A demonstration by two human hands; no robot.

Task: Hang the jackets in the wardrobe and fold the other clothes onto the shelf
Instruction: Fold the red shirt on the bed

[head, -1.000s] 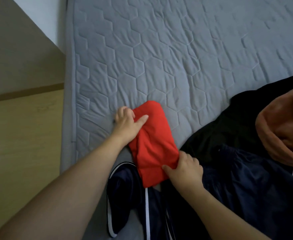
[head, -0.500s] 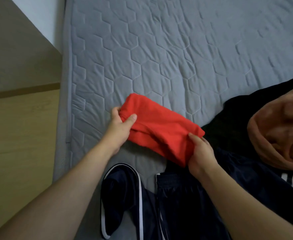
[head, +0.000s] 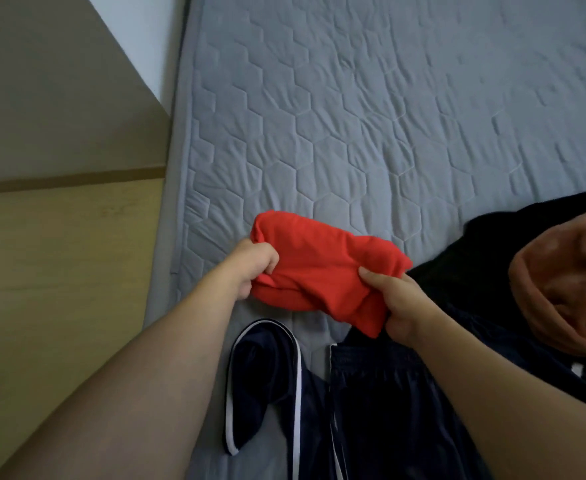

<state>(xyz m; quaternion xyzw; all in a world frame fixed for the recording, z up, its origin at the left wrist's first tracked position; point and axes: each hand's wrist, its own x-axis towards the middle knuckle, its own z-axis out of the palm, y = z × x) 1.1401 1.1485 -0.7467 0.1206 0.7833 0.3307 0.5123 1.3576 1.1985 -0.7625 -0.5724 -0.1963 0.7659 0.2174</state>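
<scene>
My left hand (head: 255,263) & right hand (head: 393,301) each grip an end of the folded red top (head: 322,275), held just over the bed (head: 353,116) so the fold stays tight for carrying to the shelf. Navy jacket (head: 371,410) waits below, prob. for hanging.

- A bed with a grey quilted mattress cover (head: 371,116) stitched in a hexagon pattern, its left edge beside a pale wooden floor (head: 59,254).
- A dark navy garment with white piping (head: 371,410) lies on the cover at the near edge.
- A black garment (head: 475,258) lies at the right.
- A rust-orange fabric piece (head: 561,289) rests on the black garment.
</scene>
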